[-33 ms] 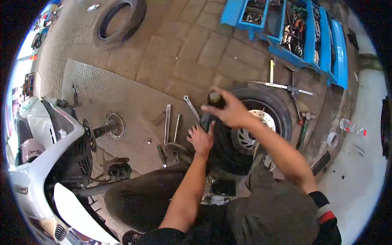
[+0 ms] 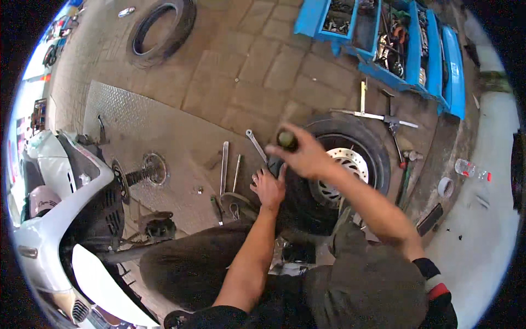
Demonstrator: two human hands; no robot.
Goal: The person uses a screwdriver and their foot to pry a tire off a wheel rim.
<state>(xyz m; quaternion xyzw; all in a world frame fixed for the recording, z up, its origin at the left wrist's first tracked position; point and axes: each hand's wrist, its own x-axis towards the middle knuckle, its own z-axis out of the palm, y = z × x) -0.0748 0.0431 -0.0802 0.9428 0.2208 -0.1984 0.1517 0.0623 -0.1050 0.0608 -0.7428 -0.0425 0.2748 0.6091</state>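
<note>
My right hand (image 2: 304, 153) is wrapped round a short dark cylinder (image 2: 286, 140) with a round olive-coloured end; its kind is not clear. The cylinder is held above the left edge of a scooter wheel (image 2: 378, 159), which lies flat with its drilled brake disc (image 2: 355, 160) facing up. Lower and to the left, my left hand (image 2: 268, 187) has its thumb and fingers around a dark piece (image 2: 275, 164) beside the tyre. A ring-ended wrench (image 2: 256, 145) lies on the floor just past the left hand. The lower end of the dark piece is hidden by that hand.
Left of my hands lie a flat metal bar (image 2: 224, 167), a thin rod (image 2: 236, 172) and a screwdriver (image 2: 216, 208). A white scooter body (image 2: 55, 219) stands at left. An open blue toolbox (image 2: 383, 71), a bottle (image 2: 471, 170) and a tape roll (image 2: 445, 187) are at right.
My right hand has shifted slightly left and nearer with the dark cylinder, whose olive end faces up more. My left hand stays almost in place.
</note>
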